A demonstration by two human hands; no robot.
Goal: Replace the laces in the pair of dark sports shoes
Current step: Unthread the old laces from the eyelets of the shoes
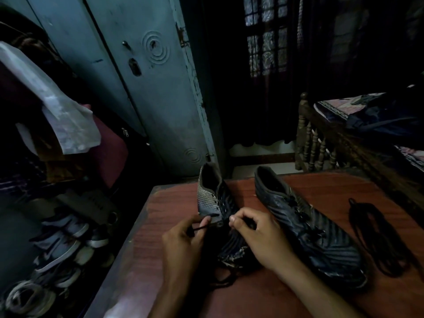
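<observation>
Two hands lace a dark sports shoe on a reddish table.

The left hand [183, 237] pinches a black lace [202, 227]; the right hand [259, 235] curls round the left shoe [215, 200]. The second shoe [309, 226] and a spare lace [376, 237] lie beside, a steel cupboard [149, 88] behind.
</observation>
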